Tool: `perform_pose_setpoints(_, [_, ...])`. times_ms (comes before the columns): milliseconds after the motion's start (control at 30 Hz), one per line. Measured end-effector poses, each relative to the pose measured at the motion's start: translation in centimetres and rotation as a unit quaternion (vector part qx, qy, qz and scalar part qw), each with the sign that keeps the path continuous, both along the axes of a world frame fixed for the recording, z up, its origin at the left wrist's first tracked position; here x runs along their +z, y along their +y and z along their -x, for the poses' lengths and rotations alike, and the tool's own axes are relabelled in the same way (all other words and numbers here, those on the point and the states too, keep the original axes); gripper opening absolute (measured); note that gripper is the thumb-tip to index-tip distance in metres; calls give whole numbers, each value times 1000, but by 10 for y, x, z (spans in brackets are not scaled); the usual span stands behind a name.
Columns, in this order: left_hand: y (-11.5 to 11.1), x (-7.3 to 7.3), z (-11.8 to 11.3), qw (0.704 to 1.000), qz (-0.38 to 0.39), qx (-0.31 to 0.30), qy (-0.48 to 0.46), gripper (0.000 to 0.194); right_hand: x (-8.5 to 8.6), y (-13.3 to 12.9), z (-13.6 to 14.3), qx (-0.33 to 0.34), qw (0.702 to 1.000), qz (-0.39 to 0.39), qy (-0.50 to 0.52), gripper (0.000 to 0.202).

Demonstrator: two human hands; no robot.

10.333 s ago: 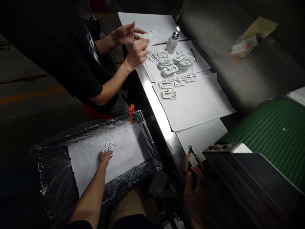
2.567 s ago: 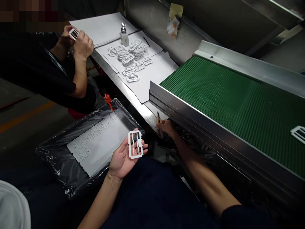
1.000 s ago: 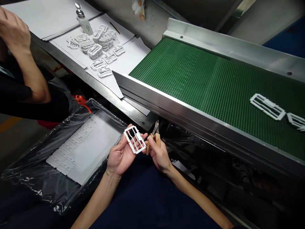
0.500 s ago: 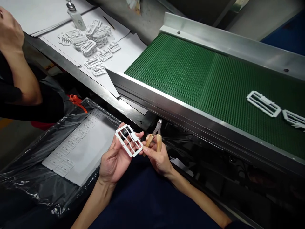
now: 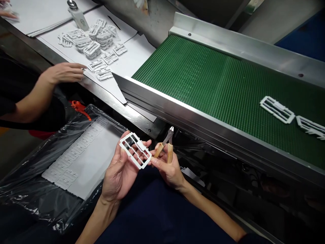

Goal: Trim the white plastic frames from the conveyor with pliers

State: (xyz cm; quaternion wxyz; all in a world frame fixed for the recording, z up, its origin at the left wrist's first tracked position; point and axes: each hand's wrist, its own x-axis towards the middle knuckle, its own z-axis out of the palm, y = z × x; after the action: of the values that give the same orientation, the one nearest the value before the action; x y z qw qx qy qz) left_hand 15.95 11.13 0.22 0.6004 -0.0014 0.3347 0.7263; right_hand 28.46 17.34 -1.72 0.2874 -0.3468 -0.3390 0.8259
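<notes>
Plainly the biggest thing in view is the green conveyor belt [image 5: 198,71], running across the right between metal walls. Next comes the table [image 5: 138,118] at upper left, its metal edge bare beyond white sheets [image 5: 134,56]. At lower left sits a tray [image 5: 38,210] wrapped in dark, shiny plastic; inside lies a pale board [image 5: 93,169] with rows of flat whitish pieces [image 5: 83,142] along one side. A co-worker's forearm [image 5: 31,105] reaches in from the left, the co-worker's hand [image 5: 64,73] just beside the stacked frames [image 5: 92,49] on the sheets.

The wearer's left hand [image 5: 118,173] is palm up, its grip pinching a white frame [image 5: 140,146] between thumb and fingers, in front of dark clothing and near the tray. The right hand [image 5: 170,169] has its grip curled around wooden-handled nippers [image 5: 170,154], handles apart, tips pointing up and away; its thumb tip is at the frame's near corner. Two loose frames [image 5: 284,115] lie on the belt, one cut off at the right edge of view. Smaller again, a metal-topped bottle [image 5: 78,18] stands beyond the stacks, an orange clamp [image 5: 79,107] sits by the tray's far corner, and a thin dark stick [image 5: 113,22] lies on the sheets
</notes>
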Motion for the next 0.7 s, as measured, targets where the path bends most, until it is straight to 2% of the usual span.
perform_pose_setpoints(200, [-3, -6, 1, 1000, -10, -21, 2, 44, -7, 0, 0, -11, 998, -49, -42, 28])
perform_pose_setpoints(333, [-6, -12, 15, 996, 0, -24, 91, 32, -14, 1, -7, 1, 991, -101, -85, 26])
perform_pose_setpoints(467, [-7, -12, 37, 958, 97, -86, 256, 19, -16, 3, -16, 18, 979, -159, -125, 22])
perform_pose_setpoints(533, [-5, -10, 46, 942, 116, -124, 288, 20, -16, 3, -19, 29, 973, -180, -145, 21])
perform_pose_setpoints(700, [4, -7, 60, 918, 98, -207, 325, 18, -17, 2, -24, 54, 958, -208, -192, 21])
